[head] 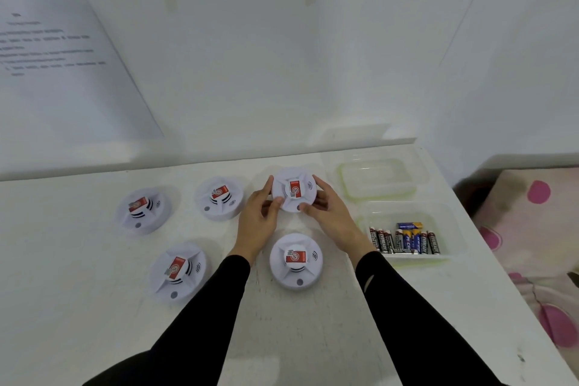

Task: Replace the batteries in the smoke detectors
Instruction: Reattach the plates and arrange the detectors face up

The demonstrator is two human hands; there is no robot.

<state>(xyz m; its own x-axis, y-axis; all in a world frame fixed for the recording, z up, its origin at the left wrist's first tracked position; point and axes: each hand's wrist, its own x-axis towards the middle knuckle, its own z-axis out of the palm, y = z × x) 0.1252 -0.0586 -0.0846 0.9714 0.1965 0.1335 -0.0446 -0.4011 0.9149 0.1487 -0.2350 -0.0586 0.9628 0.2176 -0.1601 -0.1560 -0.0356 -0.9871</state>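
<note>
Both hands grip one smoke detector point(294, 189) by its rim. The left hand point(260, 218) has its fingers curled over the left edge, and the right hand point(332, 217) wraps the right edge, with both thumbs on the near side. The detector sits between the two palms, face up, with its red label toward the camera. Whether it rests on the table point(94, 307) or is lifted just clear of it cannot be told.

There are five detectors in all. Nearest, the front-right detector point(296, 260) lies between the two black sleeves, just below the held one. The front-left detector point(177, 271) lies well to its left. Farther back are the middle detector point(219, 197), just beside the left hand, and the far-left detector point(143, 210).

To the right of the right wrist stands one clear container point(438, 216) holding a row of batteries point(404, 240), roughly eight upright with one more laid across; the exact count is unsure. Behind it lies one clear lid point(379, 178) with a green rim.

The table's right edge runs close past the container, with spotted pink fabric point(532, 229) beyond it. Bare tabletop lies near left and in front. At the back the table meets a white wall, where a printed sheet point(62, 56) hangs.
</note>
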